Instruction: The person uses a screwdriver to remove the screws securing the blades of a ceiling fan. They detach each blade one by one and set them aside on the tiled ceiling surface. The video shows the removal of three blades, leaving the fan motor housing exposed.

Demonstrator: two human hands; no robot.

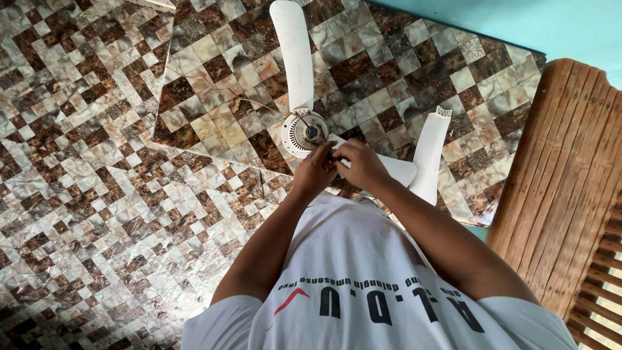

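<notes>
Head view, looking down at both hands meeting over a white ceiling fan point(304, 129) that lies on a tiled table point(214, 71) patterned in brown and cream squares. Left hand point(315, 170) is curled, fingers drawn in at the edge of the fan's round motor hub point(306, 133), right where a blade point(395, 168) joins it. Right hand point(360, 163) sits tight against the left, fingertips bunched and pinching something small between the two hands; what it is, I cannot tell, it's hidden by the fingers. One long blade point(293, 55) points away across the tabletop, and a loose blade point(429, 155) lies just to the right, apart from the hub. Both forearms come up from a white shirt point(363, 279) low in the picture. Same tile pattern runs over the floor point(78, 214) on the left, a slatted wooden bench point(570, 194) stands at the right, and a turquoise wall point(518, 19) shows beyond the table.
</notes>
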